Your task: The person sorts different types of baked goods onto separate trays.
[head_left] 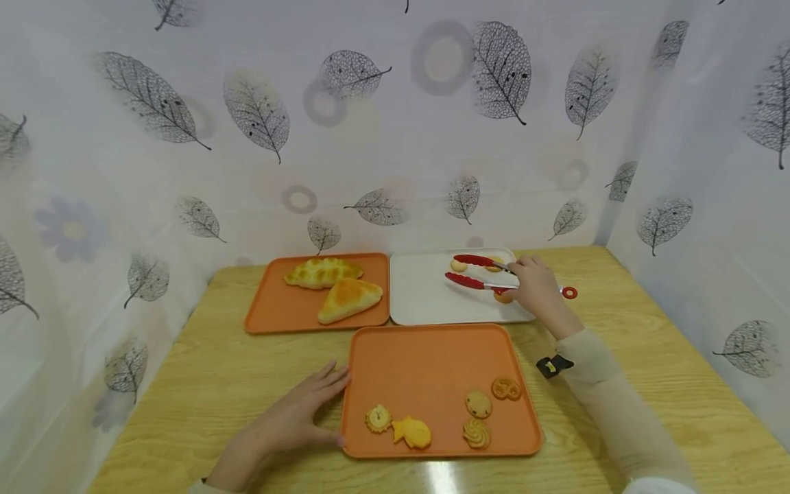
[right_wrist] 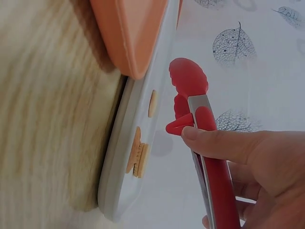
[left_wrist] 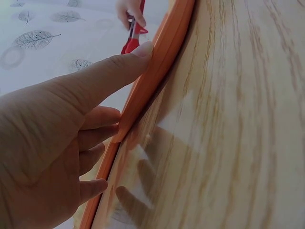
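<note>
My right hand (head_left: 538,285) grips red-tipped tongs (right_wrist: 217,176) by the handles, over the white tray (head_left: 420,302). Their red tips stand apart with nothing between them. Under and beside them on that tray lie a few cookies (right_wrist: 152,103), partly hidden in the head view. My left hand (head_left: 302,412) rests at the left edge of the front orange tray (head_left: 426,363), its fingers fairly straight and touching the rim. That tray carries a fish-shaped cookie (head_left: 412,433), a scalloped round cookie (head_left: 378,418), a swirl cookie (head_left: 476,433), a round cookie (head_left: 478,404) and a pretzel-shaped cookie (head_left: 506,388).
Behind on the left, a second orange tray (head_left: 271,309) bears a long braided bread (head_left: 323,272) and a triangular bread (head_left: 350,300). It abuts the white tray. All three trays stand on a wooden table (head_left: 247,370), with a leaf-print curtain (head_left: 395,137) around the back and sides.
</note>
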Action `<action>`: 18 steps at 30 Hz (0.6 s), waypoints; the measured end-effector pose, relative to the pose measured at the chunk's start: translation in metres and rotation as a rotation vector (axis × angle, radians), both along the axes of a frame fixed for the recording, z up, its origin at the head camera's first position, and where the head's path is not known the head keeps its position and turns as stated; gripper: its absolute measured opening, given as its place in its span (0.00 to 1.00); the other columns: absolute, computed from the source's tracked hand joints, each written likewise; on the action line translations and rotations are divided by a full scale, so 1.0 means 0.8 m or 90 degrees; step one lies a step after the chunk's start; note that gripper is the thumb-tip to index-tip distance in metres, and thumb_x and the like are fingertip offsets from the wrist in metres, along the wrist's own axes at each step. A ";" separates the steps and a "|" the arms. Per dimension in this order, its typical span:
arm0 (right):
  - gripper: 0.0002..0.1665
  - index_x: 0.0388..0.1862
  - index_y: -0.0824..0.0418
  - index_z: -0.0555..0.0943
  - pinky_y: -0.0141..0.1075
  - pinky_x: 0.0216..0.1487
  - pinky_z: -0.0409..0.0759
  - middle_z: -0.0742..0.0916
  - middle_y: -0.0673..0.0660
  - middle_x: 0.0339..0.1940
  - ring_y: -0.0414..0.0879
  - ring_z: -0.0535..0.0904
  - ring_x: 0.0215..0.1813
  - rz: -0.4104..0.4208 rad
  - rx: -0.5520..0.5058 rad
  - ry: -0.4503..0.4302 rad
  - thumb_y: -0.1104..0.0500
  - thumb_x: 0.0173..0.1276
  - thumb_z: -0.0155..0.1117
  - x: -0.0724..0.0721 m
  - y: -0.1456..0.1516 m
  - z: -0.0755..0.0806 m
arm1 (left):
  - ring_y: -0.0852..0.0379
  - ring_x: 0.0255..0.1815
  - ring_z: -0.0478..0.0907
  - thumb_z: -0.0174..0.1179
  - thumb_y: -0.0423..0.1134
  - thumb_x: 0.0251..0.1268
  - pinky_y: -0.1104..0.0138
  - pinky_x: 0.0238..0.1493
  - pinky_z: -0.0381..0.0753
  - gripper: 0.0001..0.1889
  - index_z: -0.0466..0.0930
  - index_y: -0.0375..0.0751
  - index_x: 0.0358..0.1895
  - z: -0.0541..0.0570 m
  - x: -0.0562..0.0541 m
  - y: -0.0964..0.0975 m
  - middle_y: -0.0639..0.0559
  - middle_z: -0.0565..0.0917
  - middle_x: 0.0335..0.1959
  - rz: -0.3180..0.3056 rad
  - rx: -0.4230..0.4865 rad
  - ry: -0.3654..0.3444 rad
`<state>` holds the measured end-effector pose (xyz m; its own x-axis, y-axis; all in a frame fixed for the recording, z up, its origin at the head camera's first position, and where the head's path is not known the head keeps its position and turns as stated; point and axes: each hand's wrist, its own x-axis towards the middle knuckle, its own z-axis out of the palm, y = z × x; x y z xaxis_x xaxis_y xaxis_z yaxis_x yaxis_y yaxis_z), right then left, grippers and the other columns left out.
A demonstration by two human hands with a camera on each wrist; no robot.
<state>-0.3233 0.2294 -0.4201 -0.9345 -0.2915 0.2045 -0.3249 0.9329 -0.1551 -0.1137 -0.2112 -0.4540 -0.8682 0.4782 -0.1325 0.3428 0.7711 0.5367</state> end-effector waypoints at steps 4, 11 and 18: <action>0.38 0.58 0.72 0.78 0.59 0.55 0.75 0.81 0.70 0.53 0.65 0.73 0.55 0.026 -0.008 0.020 0.54 0.52 0.78 0.025 0.007 0.004 | 0.44 0.81 0.44 0.63 0.71 0.46 0.40 0.73 0.55 0.54 0.57 0.49 0.76 0.001 0.001 0.001 0.54 0.55 0.79 0.000 -0.001 0.000; 0.37 0.54 0.73 0.80 0.59 0.49 0.77 0.82 0.69 0.47 0.65 0.75 0.50 0.063 -0.014 0.043 0.56 0.47 0.81 0.072 0.026 0.012 | 0.44 0.81 0.44 0.64 0.71 0.46 0.40 0.74 0.55 0.54 0.57 0.49 0.76 0.001 0.000 0.000 0.54 0.55 0.79 -0.003 -0.005 -0.001; 0.39 0.53 0.73 0.81 0.56 0.46 0.77 0.82 0.67 0.44 0.62 0.75 0.46 0.092 -0.059 0.033 0.55 0.44 0.82 0.108 0.047 0.017 | 0.43 0.81 0.45 0.64 0.71 0.46 0.39 0.73 0.55 0.54 0.57 0.47 0.76 0.000 -0.003 -0.001 0.53 0.56 0.79 -0.020 -0.008 0.006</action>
<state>-0.2366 0.2674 -0.4062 -0.8716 -0.3998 0.2838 -0.4648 0.8581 -0.2185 -0.1162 -0.2117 -0.4537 -0.8542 0.5034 -0.1300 0.3720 0.7664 0.5237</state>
